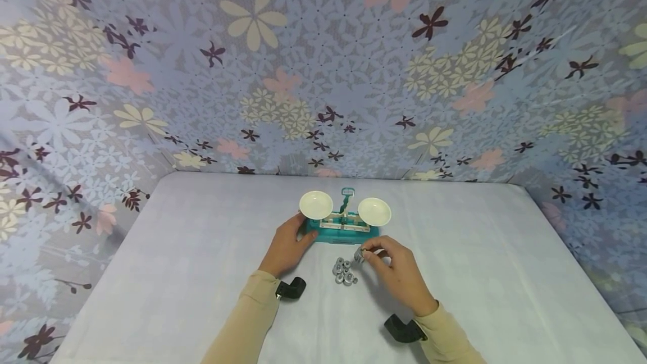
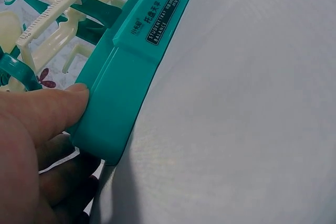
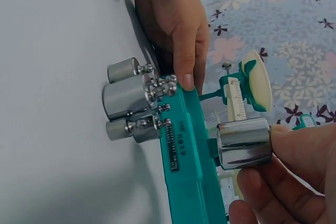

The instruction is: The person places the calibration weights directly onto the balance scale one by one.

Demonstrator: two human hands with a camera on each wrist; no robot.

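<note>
A teal tray balance point(image 1: 333, 235) with two cream pans stands upright on the table, its base labelled "Student Tray Balance" in the left wrist view. My left hand point(image 1: 287, 246) grips the left end of the base point(image 2: 118, 106), thumb on its upper edge and fingers around the end. Thumb and fingers of my right hand point(image 1: 396, 274) pinch a large shiny cylindrical balance weight point(image 3: 245, 142) in front of the balance's right side; its knob is hidden by the fingers. Several knobbed metal weights point(image 1: 349, 278) stand clustered on the table, left of this hand.
The left pan point(image 1: 316, 205) and right pan point(image 1: 374, 212) sit high on either side of the pointer post point(image 1: 346, 202). White cloth point(image 1: 202, 229) covers the table. A flowered curtain point(image 1: 354, 72) hangs behind it and along both sides.
</note>
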